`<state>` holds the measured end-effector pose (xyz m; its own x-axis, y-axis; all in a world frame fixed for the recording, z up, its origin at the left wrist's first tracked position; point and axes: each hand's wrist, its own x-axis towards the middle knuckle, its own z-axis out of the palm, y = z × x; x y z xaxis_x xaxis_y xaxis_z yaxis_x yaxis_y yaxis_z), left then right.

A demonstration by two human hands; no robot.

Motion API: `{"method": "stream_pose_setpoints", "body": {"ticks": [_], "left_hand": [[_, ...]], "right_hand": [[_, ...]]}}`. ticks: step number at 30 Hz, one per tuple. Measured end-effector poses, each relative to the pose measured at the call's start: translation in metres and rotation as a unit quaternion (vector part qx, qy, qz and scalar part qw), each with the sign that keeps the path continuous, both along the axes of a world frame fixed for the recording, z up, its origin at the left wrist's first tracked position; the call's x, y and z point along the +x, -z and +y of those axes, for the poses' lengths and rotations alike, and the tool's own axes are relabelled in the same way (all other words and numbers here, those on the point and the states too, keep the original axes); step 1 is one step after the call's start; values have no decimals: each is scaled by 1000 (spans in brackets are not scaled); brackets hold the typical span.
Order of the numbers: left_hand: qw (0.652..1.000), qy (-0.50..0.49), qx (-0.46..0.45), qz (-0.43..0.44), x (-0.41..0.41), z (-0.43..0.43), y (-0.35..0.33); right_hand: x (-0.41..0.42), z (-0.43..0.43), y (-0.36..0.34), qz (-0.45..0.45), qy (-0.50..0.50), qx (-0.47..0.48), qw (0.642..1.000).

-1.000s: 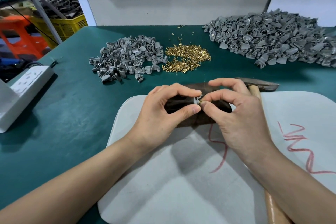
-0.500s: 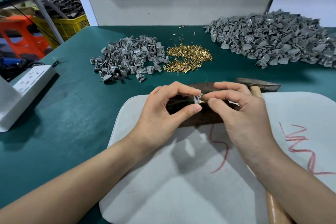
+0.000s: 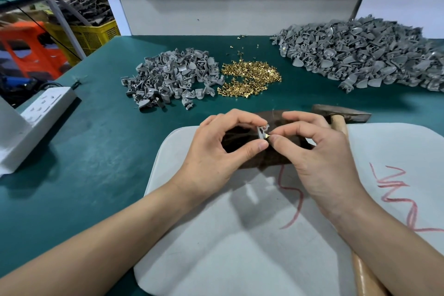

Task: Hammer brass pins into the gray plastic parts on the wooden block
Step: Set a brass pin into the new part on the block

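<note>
Gray plastic part point(image 3: 262, 131): pinched by left hand point(image 3: 216, 151) over wooden block point(image 3: 269, 161) | brass pin point(image 3: 268, 136): pinched by right hand point(image 3: 319, 154), at part's 3 o'clock, axis 3-to-9, touching | hammer point(image 3: 341, 115): unheld, 1 o'clock, nearer right hand

Both hands cover most of the block point(image 3: 269, 161); only its dark top edge and a patch between the thumbs show. The left hand point(image 3: 216, 151) pinches the part point(image 3: 261, 131) and hides much of it. The pin point(image 3: 268, 136), pinched by the right hand point(image 3: 319, 158), is a tiny glint, its depth too small to tell. The hammer point(image 3: 341, 115) handle is hidden under the right forearm and cut off at the bottom edge. The big pile point(image 3: 360, 55) runs off the right edge.
</note>
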<state>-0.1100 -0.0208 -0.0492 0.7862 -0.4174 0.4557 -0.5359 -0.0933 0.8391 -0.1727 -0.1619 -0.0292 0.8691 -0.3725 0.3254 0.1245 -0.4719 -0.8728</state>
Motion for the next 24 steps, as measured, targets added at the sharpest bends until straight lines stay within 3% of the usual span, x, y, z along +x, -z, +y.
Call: {"method": "stream_pose_setpoints", "body": {"ticks": [9,24], "left_hand": [[1000,-4,0,5,1,-1,0],[999,2,-26,26,1,-2,2]], "right_hand": [[3,-1,3,-24,10,-49,998],[2,-2,2,-24,-8,-39,999]]}}
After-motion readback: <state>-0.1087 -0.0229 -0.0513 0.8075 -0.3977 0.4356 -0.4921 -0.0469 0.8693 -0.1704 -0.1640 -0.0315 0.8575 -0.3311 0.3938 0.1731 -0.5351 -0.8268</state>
